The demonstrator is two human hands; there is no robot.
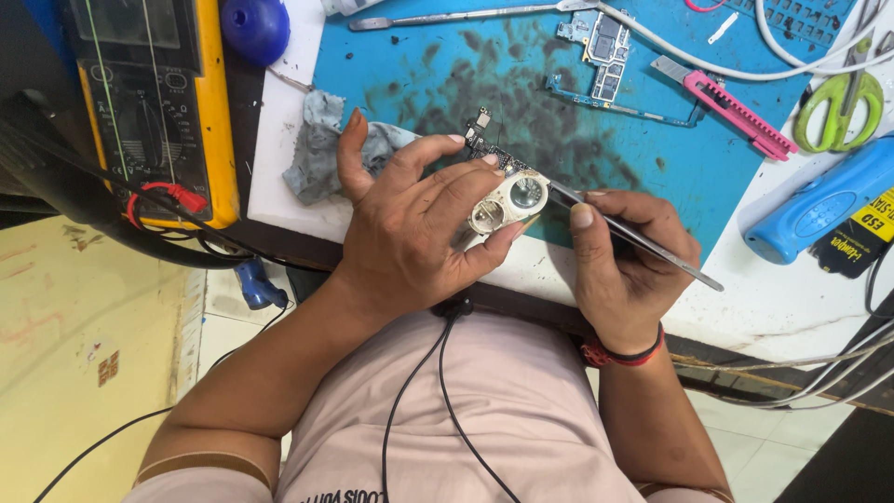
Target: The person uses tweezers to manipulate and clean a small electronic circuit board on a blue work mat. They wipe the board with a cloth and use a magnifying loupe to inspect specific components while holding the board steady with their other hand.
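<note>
I see my left hand [410, 224] closed around a small pale camera module with two round lenses [507, 203], held just above the stained blue rubber mat [521, 84] on the white worktop [279, 130]. A dark narrow board part [486, 144] sticks out behind the fingers; its lower end is hidden by them. My right hand [624, 265] grips thin metal tweezers [643, 240], and the tip touches the module's right edge. I cannot make out what the tip pinches. A grey crumpled cloth [317, 154] lies partly behind the left thumb. The yellow multimeter [154, 102] is cut off at the top.
</note>
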